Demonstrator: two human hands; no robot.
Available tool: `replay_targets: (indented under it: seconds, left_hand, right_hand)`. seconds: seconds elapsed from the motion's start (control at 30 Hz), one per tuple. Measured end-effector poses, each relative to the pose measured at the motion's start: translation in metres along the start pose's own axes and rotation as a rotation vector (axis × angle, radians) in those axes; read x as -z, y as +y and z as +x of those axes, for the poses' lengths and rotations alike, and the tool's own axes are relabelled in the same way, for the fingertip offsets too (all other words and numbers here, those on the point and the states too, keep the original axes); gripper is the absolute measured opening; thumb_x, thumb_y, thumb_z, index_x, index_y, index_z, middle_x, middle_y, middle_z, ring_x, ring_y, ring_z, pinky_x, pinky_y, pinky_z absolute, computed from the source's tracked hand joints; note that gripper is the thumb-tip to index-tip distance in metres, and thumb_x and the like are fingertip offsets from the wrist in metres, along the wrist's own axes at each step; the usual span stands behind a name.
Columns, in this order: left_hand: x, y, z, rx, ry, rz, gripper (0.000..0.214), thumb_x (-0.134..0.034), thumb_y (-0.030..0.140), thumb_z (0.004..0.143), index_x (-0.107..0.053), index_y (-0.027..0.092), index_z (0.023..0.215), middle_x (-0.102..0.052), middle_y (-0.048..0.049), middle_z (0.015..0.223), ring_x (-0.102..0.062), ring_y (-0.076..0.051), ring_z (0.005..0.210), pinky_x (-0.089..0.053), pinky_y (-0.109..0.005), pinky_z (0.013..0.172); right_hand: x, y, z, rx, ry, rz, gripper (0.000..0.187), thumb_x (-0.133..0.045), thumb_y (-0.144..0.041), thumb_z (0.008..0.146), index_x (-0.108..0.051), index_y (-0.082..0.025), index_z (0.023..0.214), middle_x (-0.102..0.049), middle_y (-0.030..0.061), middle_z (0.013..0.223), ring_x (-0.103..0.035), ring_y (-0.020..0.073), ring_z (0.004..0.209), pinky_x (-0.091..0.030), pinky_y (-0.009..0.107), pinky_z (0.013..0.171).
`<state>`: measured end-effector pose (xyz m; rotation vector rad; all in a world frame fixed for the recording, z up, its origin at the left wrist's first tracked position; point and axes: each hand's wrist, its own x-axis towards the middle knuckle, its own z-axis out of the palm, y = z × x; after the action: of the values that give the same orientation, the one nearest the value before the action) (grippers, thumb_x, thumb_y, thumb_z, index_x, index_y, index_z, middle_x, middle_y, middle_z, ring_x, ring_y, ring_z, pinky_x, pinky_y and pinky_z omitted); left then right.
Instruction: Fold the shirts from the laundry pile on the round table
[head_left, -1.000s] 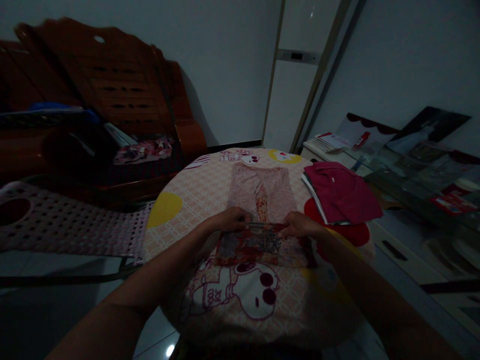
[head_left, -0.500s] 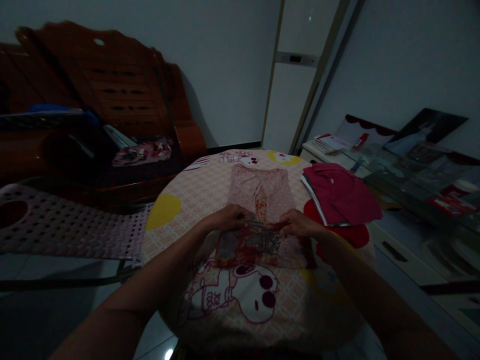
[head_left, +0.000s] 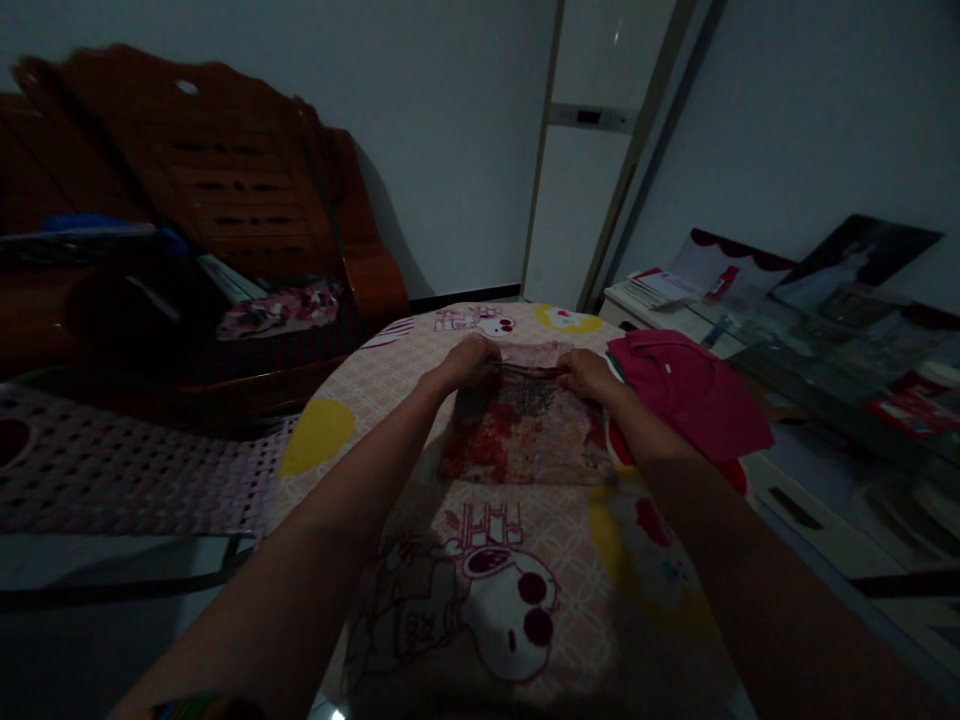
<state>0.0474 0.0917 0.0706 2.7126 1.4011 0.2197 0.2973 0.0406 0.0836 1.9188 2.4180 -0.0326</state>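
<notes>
A pale pink garment with a red, orange and grey print (head_left: 525, 430) lies on the round table, its near part folded over toward the far side. My left hand (head_left: 472, 362) pinches the left end of the folded edge, and my right hand (head_left: 587, 375) grips the same edge at the right. Between them the edge is stretched roughly straight. Beyond it a strip of the plain pink cloth (head_left: 529, 352) still shows. Which kind of garment it is I cannot tell for certain. The fingertips are partly hidden in the cloth.
A cartoon-print cloth (head_left: 577, 560) covers the round table. Folded dark pink clothing (head_left: 686, 390) lies at its right. A woven chair (head_left: 150, 470) and a wooden bench (head_left: 225, 190) stand at the left, a glass-topped cabinet (head_left: 810, 370) at the right, and a tall white appliance (head_left: 577, 200) behind.
Both hands have moved away from me, carrying the garment's edge toward its far side. The printed part now covers most of the plain pink part.
</notes>
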Motion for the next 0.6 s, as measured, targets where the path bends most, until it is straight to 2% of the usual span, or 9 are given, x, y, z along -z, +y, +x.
replay_targets:
  seconds: [0.27, 0.6]
  left_hand:
    - [-0.001, -0.015, 0.032, 0.080, -0.028, 0.038, 0.032, -0.058, 0.023, 0.086, -0.073, 0.017, 0.114, -0.073, -0.0095, 0.114, -0.064, -0.024, 0.107, -0.046, -0.027, 0.087]
    - [-0.016, -0.023, 0.052, 0.109, -0.059, 0.083, 0.035, -0.056, 0.025, 0.087, -0.073, 0.016, 0.116, -0.072, -0.0122, 0.119, -0.064, -0.026, 0.111, -0.048, -0.029, 0.088]
  right_hand:
    - [-0.002, 0.009, 0.038, -0.013, 0.029, -0.052, 0.033, -0.060, -0.026, 0.088, -0.073, -0.015, 0.116, -0.070, 0.0167, 0.122, -0.062, 0.0304, 0.113, -0.047, 0.032, 0.086]
    - [-0.012, 0.013, 0.058, -0.063, 0.012, -0.017, 0.031, -0.060, -0.023, 0.089, -0.074, -0.014, 0.115, -0.070, 0.0183, 0.122, -0.062, 0.0324, 0.117, -0.048, 0.035, 0.091]
